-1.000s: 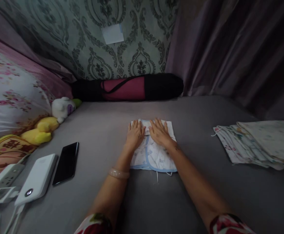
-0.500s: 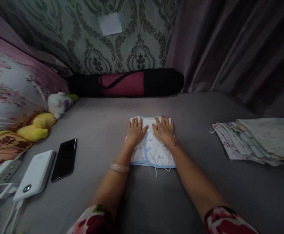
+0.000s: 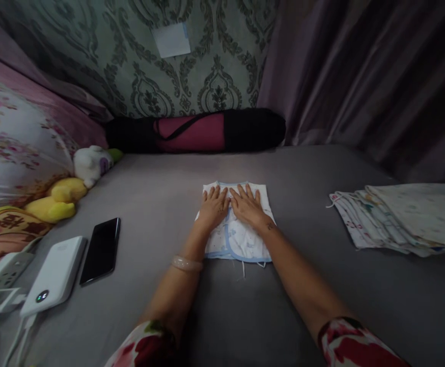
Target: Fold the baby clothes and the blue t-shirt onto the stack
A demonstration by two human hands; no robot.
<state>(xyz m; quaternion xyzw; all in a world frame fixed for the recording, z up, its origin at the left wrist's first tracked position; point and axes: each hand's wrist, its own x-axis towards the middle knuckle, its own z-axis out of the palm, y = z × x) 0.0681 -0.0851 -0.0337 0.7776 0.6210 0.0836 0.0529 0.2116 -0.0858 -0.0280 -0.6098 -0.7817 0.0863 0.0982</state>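
Observation:
A small white garment with light blue trim and a faint print (image 3: 247,240) lies folded on the grey bed surface (image 3: 154,199), white ties sticking out at its near edge. My left hand (image 3: 214,208) rests flat on its upper left part, fingers spread. On the upper middle and right part lies my right hand (image 3: 248,205), palm down with fingers apart. The two hands are side by side, their thumbs close together. Neither hand grips anything.
At the right is a stack of folded printed cloths (image 3: 417,216). On the left are a black phone (image 3: 101,251), a white power bank (image 3: 56,275), a power strip (image 3: 6,272) and plush toys (image 3: 64,196). A black and red bag (image 3: 195,132) lies along the wall.
My right hand has shifted left across the garment, nearer my left hand. The garment's upper right corner shows now. My left hand has hardly moved and stays flat.

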